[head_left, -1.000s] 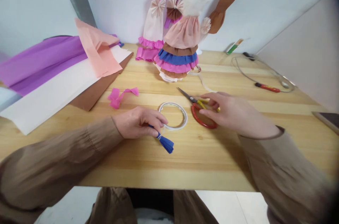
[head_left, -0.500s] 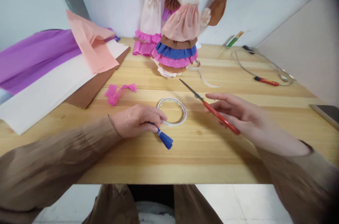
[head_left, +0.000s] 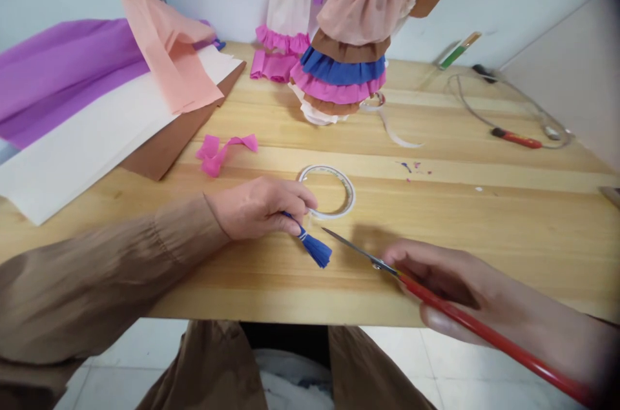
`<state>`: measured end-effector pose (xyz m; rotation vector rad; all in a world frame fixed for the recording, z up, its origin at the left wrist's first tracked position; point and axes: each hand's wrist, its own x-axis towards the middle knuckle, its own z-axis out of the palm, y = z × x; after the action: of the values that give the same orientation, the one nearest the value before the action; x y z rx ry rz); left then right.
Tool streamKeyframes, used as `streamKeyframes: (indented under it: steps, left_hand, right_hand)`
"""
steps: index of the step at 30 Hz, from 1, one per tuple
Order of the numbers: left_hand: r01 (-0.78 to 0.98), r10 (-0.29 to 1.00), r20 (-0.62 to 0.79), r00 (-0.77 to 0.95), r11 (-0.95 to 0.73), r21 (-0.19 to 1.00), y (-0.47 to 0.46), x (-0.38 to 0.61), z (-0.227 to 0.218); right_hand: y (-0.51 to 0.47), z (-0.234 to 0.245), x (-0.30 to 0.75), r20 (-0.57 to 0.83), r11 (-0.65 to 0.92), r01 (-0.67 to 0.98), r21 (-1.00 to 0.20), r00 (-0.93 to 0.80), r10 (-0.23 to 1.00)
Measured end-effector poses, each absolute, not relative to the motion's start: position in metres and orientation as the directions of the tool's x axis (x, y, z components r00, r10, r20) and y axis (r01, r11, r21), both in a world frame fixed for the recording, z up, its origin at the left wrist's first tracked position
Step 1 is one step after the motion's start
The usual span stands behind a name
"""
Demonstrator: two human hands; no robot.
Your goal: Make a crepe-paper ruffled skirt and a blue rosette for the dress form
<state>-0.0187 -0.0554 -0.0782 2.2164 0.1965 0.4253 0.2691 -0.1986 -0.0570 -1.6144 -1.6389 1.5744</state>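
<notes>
**Left hand (head_left: 264, 206) pinches a blue bundle (head_left: 317, 252); right hand (head_left: 450, 281) grips scissors (head_left: 387, 266)**

At far left, purple paper (head_left: 72, 68), white paper (head_left: 92, 139) and brown paper (head_left: 159, 152) overlap, with peach paper (head_left: 177, 71) on top, an arrangement that probably keeps the sheets to one side of the work. A pink strip (head_left: 216, 155) lies loose near the left sleeve.

The left hand grasps the blue bundle between thumb and fingers, just above its white band (head_left: 303, 235). Pinching there likely steadies the tie and leaves the fanned end exposed, low over the table (head_left: 232, 294). A fingertip appears to touch the tape roll (head_left: 352, 190), which lies flat, perhaps so that it stays put. Behind it, a tiered paper dress (head_left: 346, 68) is set back near the wall, seemingly out of the blades' way.

The right hand is closed around the scissors; whether any finger passes through a handle loop, I cannot tell. Their blades look together, tips just beside the bundle, the angle giving them a direct line to it.

Farther right, tiny scraps (head_left: 405, 167) dot the wood, and a red-handled tool (head_left: 520, 139) lies beside a grey cable (head_left: 465, 106).
</notes>
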Motion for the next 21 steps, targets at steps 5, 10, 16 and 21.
streamKeyframes:
  steps: [5, 10, 16, 21]
  left_hand:
    - [0.001, 0.276, 0.228, 0.934, -0.638, 0.77, -0.056, -0.017, -0.077]
    - [-0.014, 0.27, 0.246, 0.931, -0.646, 0.763, -0.056, -0.017, -0.077]
    - [0.013, 0.286, 0.217, 0.933, -0.631, 0.776, -0.056, -0.018, -0.078]
    - [0.02, 0.296, 0.204, 0.933, -0.61, 0.792, -0.056, -0.018, -0.077]
  right_hand:
    - [-0.195, -0.06, 0.256, -0.511, -0.422, 0.294, -0.858, -0.41, 0.755]
    - [-0.197, -0.063, 0.25, -0.561, -0.546, 0.192, -0.815, -0.494, 0.664]
    - [-0.2, -0.067, 0.246, -0.594, -0.612, 0.141, -0.778, -0.482, 0.644]
    - [-0.197, -0.065, 0.24, -0.567, -0.604, 0.113, -0.789, -0.513, 0.645]
